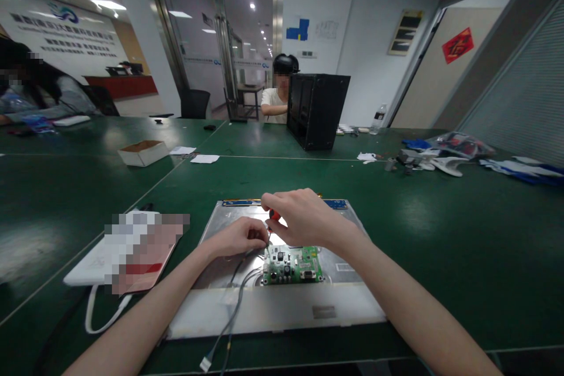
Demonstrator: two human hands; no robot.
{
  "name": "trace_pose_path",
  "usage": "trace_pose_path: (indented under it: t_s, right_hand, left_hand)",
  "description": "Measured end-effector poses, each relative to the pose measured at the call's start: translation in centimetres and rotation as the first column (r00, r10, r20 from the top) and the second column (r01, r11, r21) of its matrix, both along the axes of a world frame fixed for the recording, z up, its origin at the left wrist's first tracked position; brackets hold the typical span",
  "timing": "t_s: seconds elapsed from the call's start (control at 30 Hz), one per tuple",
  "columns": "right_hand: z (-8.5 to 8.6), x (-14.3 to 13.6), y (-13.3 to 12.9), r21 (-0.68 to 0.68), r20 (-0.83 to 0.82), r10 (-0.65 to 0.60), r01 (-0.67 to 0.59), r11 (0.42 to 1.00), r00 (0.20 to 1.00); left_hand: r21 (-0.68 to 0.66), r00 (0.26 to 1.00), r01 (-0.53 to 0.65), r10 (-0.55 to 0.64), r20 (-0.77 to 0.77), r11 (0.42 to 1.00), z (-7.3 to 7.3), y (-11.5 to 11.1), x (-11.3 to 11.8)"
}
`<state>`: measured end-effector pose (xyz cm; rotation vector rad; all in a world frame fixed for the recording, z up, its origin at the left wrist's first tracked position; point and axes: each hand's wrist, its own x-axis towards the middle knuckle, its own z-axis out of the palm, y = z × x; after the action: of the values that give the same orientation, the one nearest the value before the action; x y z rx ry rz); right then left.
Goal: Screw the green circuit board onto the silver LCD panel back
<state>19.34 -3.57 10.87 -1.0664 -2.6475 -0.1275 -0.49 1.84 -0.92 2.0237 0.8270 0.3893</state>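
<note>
A screwdriver with a red and black handle [274, 215] is gripped in my right hand [304, 217]. Its shaft points down to the upper left corner of a green circuit board [294, 264]. My left hand [241, 237] has its thumb and fingers pinched together beside that shaft; what lies between them is hidden. The board rests on the silvery back of a flat display panel [356, 305], which has a blue strip board [242, 203] along its far edge. Grey cables [239, 304] run from the board's left side over the near edge to a white plug [205, 363].
Left of the panel lie a white device [88, 267] and a pink phone-like slab [163, 252], with a white cable [90, 311]. Farther off stand an open box [143, 154], a black computer case [326, 111] and a bottle [378, 120]. Two people sit across the green table [440, 235].
</note>
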Motion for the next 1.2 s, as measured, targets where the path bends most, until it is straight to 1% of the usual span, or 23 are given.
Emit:
trace_pose_path:
  t_s: [0.23, 0.3, 0.43, 0.5, 0.67, 0.8, 0.87, 1.03, 1.2]
  right_hand:
    - [-0.2, -0.4, -0.2, 0.024, 0.003, -0.039, 0.039, 0.999, 0.999]
    - [-0.3, -0.6, -0.2, 0.056, 0.016, -0.075, 0.074, 0.996, 0.997]
    - [-0.7, -1.1, -0.2, 0.113, 0.022, -0.198, 0.194, 0.974, 0.98]
    - [-0.8, -1.3, -0.3, 0.117, 0.018, -0.216, 0.212, 0.97, 0.976]
    - [-0.7, -1.4, -0.4, 0.103, 0.025, -0.179, 0.175, 0.979, 0.984]
    - [-0.5, -1.1, -0.2, 0.075, 0.024, -0.16, 0.158, 0.985, 0.987]
    - [-0.3, -0.9, -0.2, 0.043, 0.015, -0.14, 0.14, 0.989, 0.99]
    - [0.3, -0.3, -0.4, -0.05, -0.013, -0.05, 0.049, 0.998, 0.999]
    - [0.1, -0.4, -0.4, -0.001, 0.012, -0.081, 0.081, 0.997, 0.997]
  left_hand:
    - [-0.03, 1.0, -0.019, 0.019, -0.002, 0.999, 0.2, -0.2, 0.2]
    - [-0.017, 1.0, -0.025, 0.025, -0.013, 1.0, 0.3, -0.3, 0.2]
    - [0.053, 0.998, -0.04, 0.042, -0.044, 0.998, 0.5, -0.3, 0.1]
    - [0.071, 0.997, -0.039, 0.043, -0.056, 0.997, 0.5, -0.2, 0.1]
    - [0.082, 0.997, -0.045, 0.051, -0.062, 0.996, 0.3, -0.2, 0.1]
    - [0.018, 0.999, -0.049, 0.05, -0.017, 0.999, 0.0, -0.1, 0.1]
    - [-0.007, 0.999, -0.044, 0.044, -0.002, 0.999, 0.0, -0.1, 0.1]
    - [-0.011, 1.0, -0.017, 0.017, 0.003, 1.0, 0.2, -0.1, 0.1]
    - [-0.009, 1.0, -0.024, 0.024, -0.01, 1.0, 0.1, -0.1, 0.1]
